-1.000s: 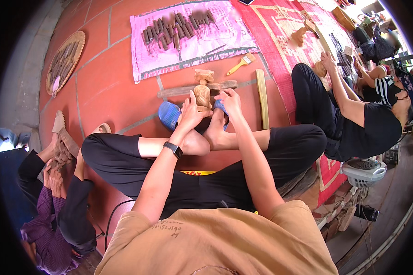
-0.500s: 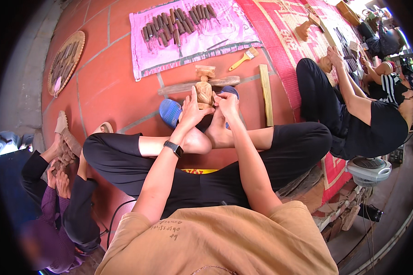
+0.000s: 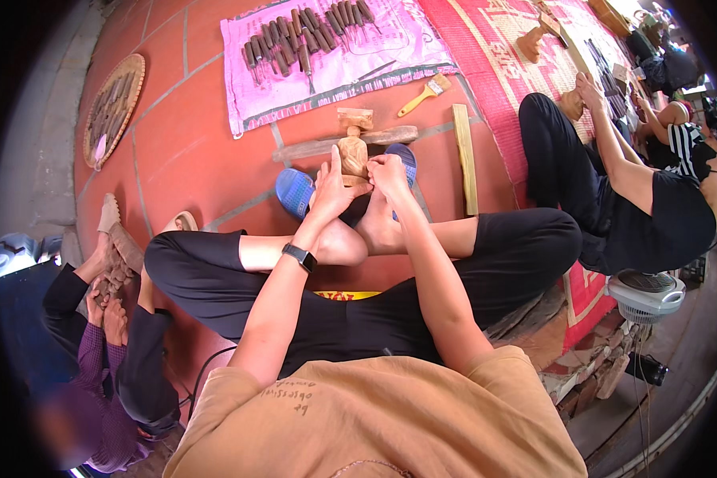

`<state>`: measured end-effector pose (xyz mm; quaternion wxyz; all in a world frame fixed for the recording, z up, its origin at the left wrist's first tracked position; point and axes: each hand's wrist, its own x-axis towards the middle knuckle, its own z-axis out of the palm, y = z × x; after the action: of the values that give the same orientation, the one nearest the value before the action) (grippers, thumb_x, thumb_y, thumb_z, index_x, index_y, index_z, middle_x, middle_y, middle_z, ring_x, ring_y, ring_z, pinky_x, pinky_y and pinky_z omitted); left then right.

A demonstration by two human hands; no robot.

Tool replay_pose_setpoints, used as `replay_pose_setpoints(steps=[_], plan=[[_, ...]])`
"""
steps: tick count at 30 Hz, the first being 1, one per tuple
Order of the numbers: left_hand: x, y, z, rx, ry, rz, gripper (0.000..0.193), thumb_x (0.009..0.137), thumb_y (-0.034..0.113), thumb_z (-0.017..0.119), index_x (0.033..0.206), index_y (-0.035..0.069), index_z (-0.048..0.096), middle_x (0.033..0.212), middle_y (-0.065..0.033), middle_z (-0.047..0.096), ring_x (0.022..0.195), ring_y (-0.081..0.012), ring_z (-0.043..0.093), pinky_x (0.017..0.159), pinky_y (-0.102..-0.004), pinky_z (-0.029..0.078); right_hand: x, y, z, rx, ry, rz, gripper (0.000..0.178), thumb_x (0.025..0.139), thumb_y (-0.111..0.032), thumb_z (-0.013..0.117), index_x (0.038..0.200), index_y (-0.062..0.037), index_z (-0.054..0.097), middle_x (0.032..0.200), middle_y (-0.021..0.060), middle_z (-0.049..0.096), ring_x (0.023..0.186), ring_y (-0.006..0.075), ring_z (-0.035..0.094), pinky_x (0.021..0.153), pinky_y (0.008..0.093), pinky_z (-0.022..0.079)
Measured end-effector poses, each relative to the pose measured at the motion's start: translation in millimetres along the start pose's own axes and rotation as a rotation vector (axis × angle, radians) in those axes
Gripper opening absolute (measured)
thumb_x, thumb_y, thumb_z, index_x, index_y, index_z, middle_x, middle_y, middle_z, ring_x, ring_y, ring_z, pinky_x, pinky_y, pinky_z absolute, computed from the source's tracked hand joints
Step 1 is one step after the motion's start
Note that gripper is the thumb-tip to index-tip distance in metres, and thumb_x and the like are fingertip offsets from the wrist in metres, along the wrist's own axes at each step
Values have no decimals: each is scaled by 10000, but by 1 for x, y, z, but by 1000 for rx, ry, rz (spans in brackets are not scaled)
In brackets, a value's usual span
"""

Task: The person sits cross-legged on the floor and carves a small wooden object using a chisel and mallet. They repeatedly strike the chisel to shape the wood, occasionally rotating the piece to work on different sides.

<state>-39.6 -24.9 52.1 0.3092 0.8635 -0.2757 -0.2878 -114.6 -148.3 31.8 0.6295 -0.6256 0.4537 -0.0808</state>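
Note:
A carved wooden figure [image 3: 355, 156], light brown with a blocky top, stands between my feet against a rough wooden bar [image 3: 295, 150]. My left hand [image 3: 334, 190] grips its lower part, the index finger stretched up along its left side and the thumb across the base. My right hand [image 3: 388, 173] is closed in a pinch at the figure's lower right side. Whatever is between those fingers, if anything, is too small or hidden to make out. Blue slippers [image 3: 295, 193] lie under and beside my feet.
Ahead, a pink cloth [image 3: 244, 95] bears several wooden-handled carving tools [image 3: 283, 44]. A yellow brush [image 3: 424, 95] and a wood strip [image 3: 464, 159] lie to the right. A round woven tray [image 3: 139, 76] holds more tools. Co-workers sit at both sides; a fan [image 3: 645, 299] stands right.
My right hand has shifted slightly left and its fingers are curled closer against the figure. My left hand keeps its hold. The whole view has shifted a little.

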Motion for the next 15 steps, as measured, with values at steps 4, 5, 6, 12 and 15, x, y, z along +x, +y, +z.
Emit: replay_pose_setpoints(steps=[4, 5, 6, 12, 15], plan=[[0, -6, 5, 35, 61, 62, 1208, 624, 437, 808, 1490, -16, 99, 1263, -305, 429, 1194, -461, 430, 1010, -473, 361, 6, 12, -10, 106, -26, 63, 151, 853, -78, 587, 832, 47, 669, 624, 9, 567, 493, 87, 490, 447, 238, 383], [0, -4, 4, 34, 47, 46, 1207, 626, 436, 807, 1489, -20, 97, 1260, -304, 429, 1196, -460, 427, 1013, -472, 358, 4, 7, -9, 175, -15, 103, 145, 856, -85, 585, 818, 31, 664, 614, 1, 548, 482, 86, 470, 440, 237, 365], [0, -2, 3, 34, 32, 30, 1206, 629, 435, 806, 1488, -24, 95, 1258, -303, 428, 1198, -458, 424, 1016, -470, 355, 4, 7, -5, 179, -23, 89, 147, 857, -89, 585, 809, 27, 662, 613, 3, 548, 479, 84, 463, 437, 238, 357], [-1, -2, 3, 17, 46, 43, 1220, 620, 433, 809, 1489, -27, 86, 1252, -294, 424, 1191, -450, 429, 1010, -466, 354, 1, 5, -4, 229, -83, 74, 138, 850, -80, 588, 783, 21, 653, 608, 23, 564, 474, 80, 466, 432, 234, 357], [0, -5, 4, 45, 50, 26, 1215, 621, 466, 800, 1486, -32, 107, 1245, -293, 438, 1189, -450, 435, 1010, -469, 353, -10, -8, -1, 303, -36, 137, 126, 851, -62, 577, 806, 29, 653, 593, 26, 557, 446, 78, 451, 400, 237, 334]])
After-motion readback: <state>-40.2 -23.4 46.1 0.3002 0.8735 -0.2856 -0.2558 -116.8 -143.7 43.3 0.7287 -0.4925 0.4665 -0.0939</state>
